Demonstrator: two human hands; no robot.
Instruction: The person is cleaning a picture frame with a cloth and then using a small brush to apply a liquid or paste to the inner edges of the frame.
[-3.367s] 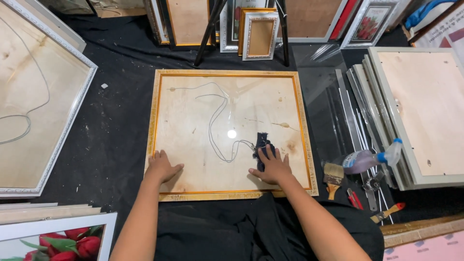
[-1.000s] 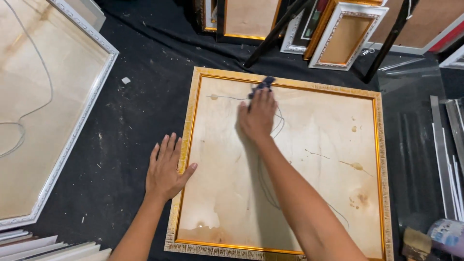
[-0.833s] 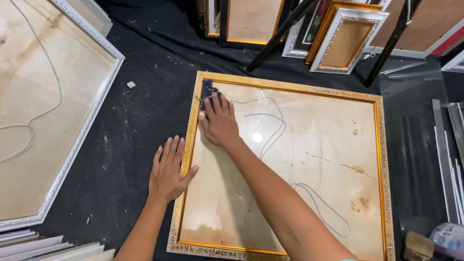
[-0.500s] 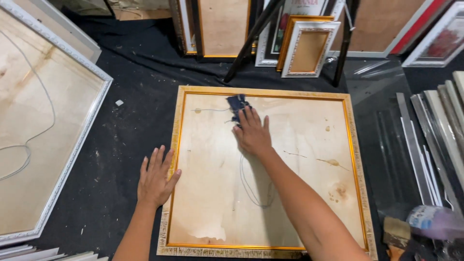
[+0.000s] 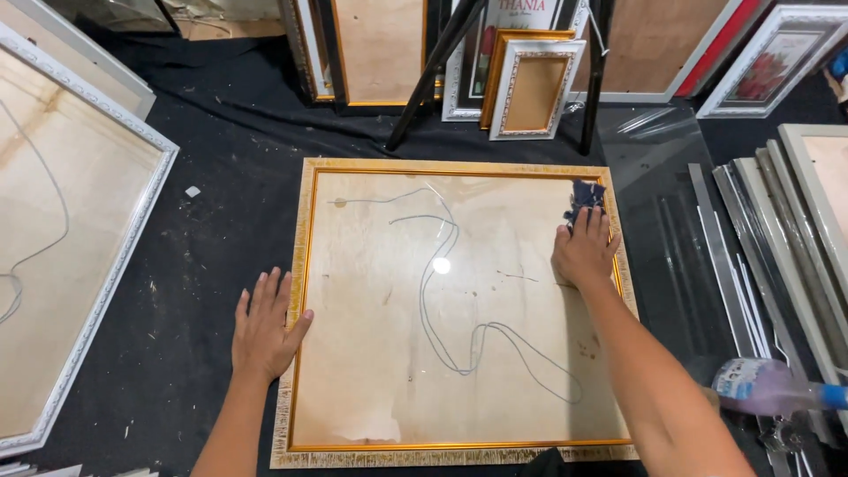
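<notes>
Black floor cloth: our right hand presses a dark rag on the gold-framed glass; left hand flat, fingers spread, empty.

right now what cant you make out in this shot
- Dark cloth, head view: mostly covered by the right hand, so its shape and size are unclear.
- Spray bottle, head view: blurred, and cut off by the right edge.
- White-framed panel at left: cut off by the left and bottom edges.
- Gold frame: the spot beneath the left hand is hidden.
</notes>
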